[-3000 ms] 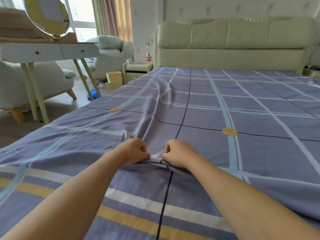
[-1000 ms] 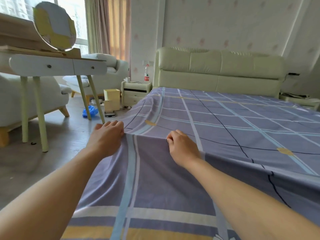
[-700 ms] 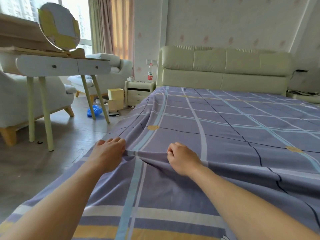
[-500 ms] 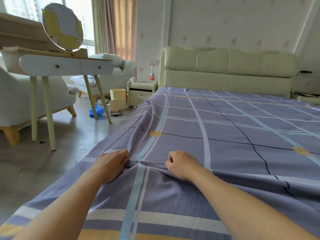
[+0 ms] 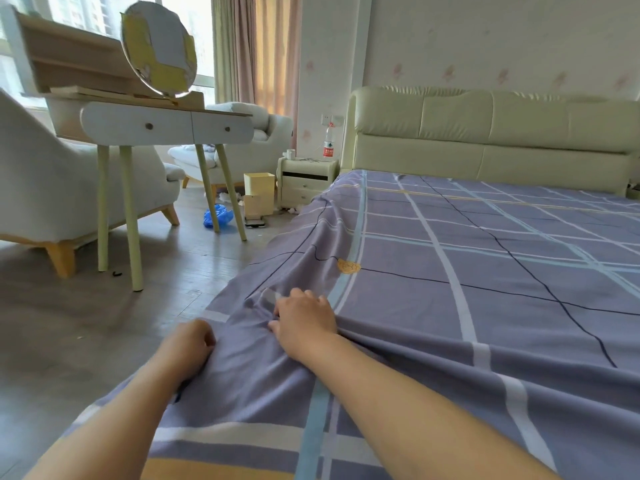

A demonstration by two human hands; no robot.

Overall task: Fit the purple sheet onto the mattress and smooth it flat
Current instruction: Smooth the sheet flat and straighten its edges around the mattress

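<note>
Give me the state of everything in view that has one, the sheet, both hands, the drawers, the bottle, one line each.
purple sheet: spread flat toward the headboard, bunched at the near left edge.
left hand: fingers curled, gripping the sheet's edge.
right hand: fingers bent into the bunched folds, gripping them.
dressing table drawers: both shut.
bottle: upright on the nightstand, capped.

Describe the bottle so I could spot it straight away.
Find the cream headboard; just left of it stands a small nightstand. The bottle stands upright on its top, near the right end: clear, with a red label, taller than the white cup at the left end.
</note>
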